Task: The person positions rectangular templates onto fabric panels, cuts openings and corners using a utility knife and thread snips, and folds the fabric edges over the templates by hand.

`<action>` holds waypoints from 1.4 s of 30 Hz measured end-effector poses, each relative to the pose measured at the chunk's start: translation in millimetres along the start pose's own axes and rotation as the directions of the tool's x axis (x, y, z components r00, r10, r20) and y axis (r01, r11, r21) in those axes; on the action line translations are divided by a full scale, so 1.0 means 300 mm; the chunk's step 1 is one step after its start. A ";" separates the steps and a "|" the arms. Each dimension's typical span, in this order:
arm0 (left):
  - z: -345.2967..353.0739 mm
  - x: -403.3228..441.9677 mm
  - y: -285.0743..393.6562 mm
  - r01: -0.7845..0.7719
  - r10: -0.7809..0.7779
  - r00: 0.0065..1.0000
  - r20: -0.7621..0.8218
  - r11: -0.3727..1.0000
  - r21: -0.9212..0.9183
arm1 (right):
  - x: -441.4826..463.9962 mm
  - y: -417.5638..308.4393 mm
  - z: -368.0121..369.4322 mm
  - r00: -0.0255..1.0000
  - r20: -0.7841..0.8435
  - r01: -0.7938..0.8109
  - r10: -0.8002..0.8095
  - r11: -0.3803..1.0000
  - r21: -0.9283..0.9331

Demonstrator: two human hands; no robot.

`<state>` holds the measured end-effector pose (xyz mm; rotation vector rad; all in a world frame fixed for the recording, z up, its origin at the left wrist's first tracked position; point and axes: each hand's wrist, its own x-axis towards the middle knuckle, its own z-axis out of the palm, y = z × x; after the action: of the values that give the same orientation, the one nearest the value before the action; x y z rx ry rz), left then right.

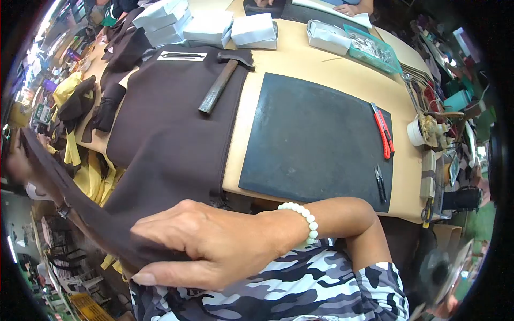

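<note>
Dark brown fabric (176, 128) lies over the table's left part and hangs over its front edge. My right hand (198, 241), with a pale bead bracelet, pinches the fabric near the bottom centre, thumb below and fingers above. At the far left edge, my left hand (21, 163) is blurred and partly hidden behind a raised fold of the fabric; its fingers cannot be made out. A hammer (218, 88) rests on the fabric, beside a white strip with a dark slot (182, 56) near the fabric's far edge.
A black mat (316, 139) carries a red cutter (383, 131) and small black snips (380, 183). White boxes (254, 31) and a green tray (372, 49) stand at the back. Another person's hand (347, 9) shows at the far side. Yellow cloth (96, 179) lies left.
</note>
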<state>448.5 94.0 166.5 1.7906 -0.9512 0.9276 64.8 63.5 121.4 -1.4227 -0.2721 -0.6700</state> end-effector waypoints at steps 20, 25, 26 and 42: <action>0.042 0.014 -0.050 -0.247 0.222 0.965 0.139 0.948 0.202 | -0.102 0.048 -0.092 0.972 -0.137 -0.216 0.193 0.961 -0.174; -0.032 -0.062 -0.122 -0.267 0.207 0.949 0.236 0.928 0.259 | -0.113 0.176 -0.088 0.961 -0.127 -0.275 0.246 0.905 -0.324; -0.058 -0.089 -0.143 -0.285 0.225 0.944 0.242 0.926 0.249 | -0.121 0.211 -0.078 0.947 -0.103 -0.320 0.304 0.858 -0.403; -0.337 0.074 -0.195 0.049 -0.026 0.991 -0.134 0.984 0.169 | 0.067 0.011 -0.050 0.994 0.095 -0.061 0.046 0.983 0.170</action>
<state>489.1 201.0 199.3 1.8584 -0.7714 1.1173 79.2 43.8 127.5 -1.2905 -0.3535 -0.5257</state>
